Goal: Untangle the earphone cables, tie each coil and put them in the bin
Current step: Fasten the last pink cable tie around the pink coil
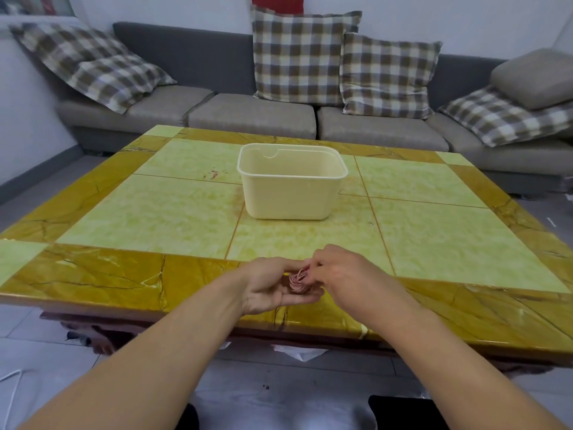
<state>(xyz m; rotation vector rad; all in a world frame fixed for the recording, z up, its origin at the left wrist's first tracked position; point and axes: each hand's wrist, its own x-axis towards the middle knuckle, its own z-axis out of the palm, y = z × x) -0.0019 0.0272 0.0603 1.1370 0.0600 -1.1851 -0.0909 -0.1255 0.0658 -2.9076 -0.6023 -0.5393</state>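
Over the near edge of the glossy yellow-and-green tiled bench (418,237), both hands meet just above its amber border strip. The left hand (273,290) lies palm up, fingers curled round a small pink coil of earphone cable (298,282), which sits in its cupped fingers. The right hand (338,274) comes in from the other side, its fingertips pinching the top of the same coil; how the cable end runs under them is too small to make out.

The cream plastic rectangular bin (291,193) stands upright near the middle of the bench, well apart from the hands, its open top facing up. What lies in its bottom cannot be seen from this angle. Wide bare tile stretches between hands and bin, and to either side out to the bench's left and right edges.

Beyond the far edge runs a long grey fabric sofa (248,116) with brown-and-white checked cushions (297,54) leaning on its back.
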